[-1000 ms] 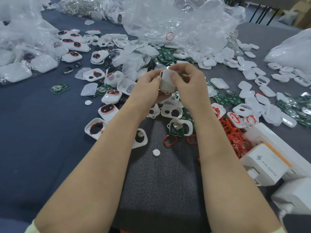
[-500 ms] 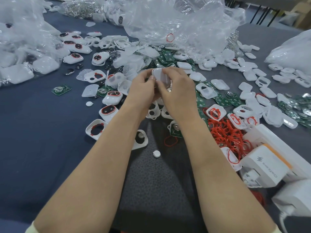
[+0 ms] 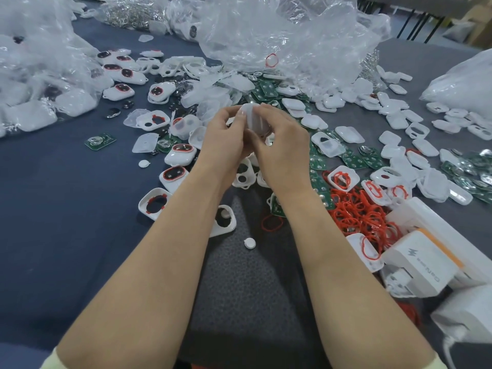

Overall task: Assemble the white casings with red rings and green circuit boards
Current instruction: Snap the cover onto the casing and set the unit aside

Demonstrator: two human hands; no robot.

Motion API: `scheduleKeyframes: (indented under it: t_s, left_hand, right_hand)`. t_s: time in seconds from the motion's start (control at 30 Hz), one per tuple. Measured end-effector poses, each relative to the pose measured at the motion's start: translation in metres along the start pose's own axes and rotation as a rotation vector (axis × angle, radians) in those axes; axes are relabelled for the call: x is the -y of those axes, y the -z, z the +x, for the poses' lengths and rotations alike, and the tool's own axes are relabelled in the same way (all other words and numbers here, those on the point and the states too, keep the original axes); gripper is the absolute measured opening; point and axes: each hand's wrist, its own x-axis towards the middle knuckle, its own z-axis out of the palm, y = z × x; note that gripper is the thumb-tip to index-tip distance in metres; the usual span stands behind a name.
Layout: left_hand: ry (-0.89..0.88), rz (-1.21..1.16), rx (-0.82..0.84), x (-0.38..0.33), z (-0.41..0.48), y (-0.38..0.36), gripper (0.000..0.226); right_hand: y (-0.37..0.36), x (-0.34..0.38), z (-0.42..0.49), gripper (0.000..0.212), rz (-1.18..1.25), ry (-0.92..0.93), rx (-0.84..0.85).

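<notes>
L hand point(image 3: 223, 139), R hand point(image 3: 285, 151), fingers curled, both pinching 1 white casing point(image 3: 254, 119) btwn them, red rings point(image 3: 359, 214) heaped to R

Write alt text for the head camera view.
The left hand and right hand grip one white casing above a dark table strewn with loose casings, green circuit boards and, at right, a heap of red rings. Clear plastic bags lie beyond.

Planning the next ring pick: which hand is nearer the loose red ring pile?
Right. The right hand grips the white casing just left of the red ring pile; the left hand, on the same casing, sits farther left.
</notes>
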Motion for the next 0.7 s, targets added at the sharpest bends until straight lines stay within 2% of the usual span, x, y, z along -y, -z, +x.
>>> scheduleKeyframes:
  t_s: [0.2,0.47,0.7]
  left_hand:
    - [0.020,-0.016,0.018,-0.0011,0.0007,0.0018,0.012]
    - [-0.016,0.127,-0.022,0.0007,0.0018,0.0038,0.018]
    - [0.025,0.056,-0.016,0.0006,0.0010,0.0040,0.018]
  right_hand:
    - [0.0005,0.0004,0.0004,0.042,0.043,-0.022,0.010]
    - [-0.0033,-0.0010,-0.0021,0.044,-0.007,-0.032,0.039]
    - [-0.0049,-0.0016,-0.0031,0.042,0.020,-0.047,0.021]
